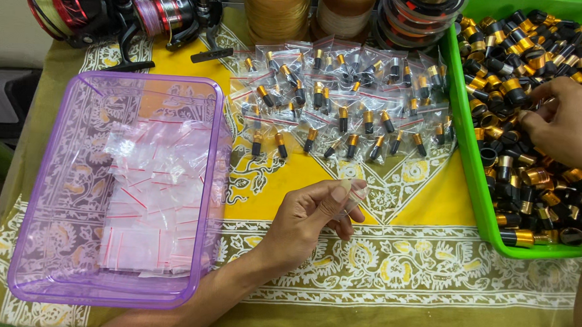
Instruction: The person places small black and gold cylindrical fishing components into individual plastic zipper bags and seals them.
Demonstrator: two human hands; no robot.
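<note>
Nearest me, left hand [308,216] pinches a small clear bag [353,197]; right hand [564,123] digs, fingers curled, among black-and-gold caps [532,180] in the green tray [465,138].

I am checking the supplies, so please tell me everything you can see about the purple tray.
The purple tray is a see-through plastic box, rectangular with rounded corners and low walls. It sits flat on the patterned yellow cloth at the table's left side. Inside lies a loose heap of small clear empty bags with red strips. Neither hand touches it; the left hand hovers just right of it.
</note>
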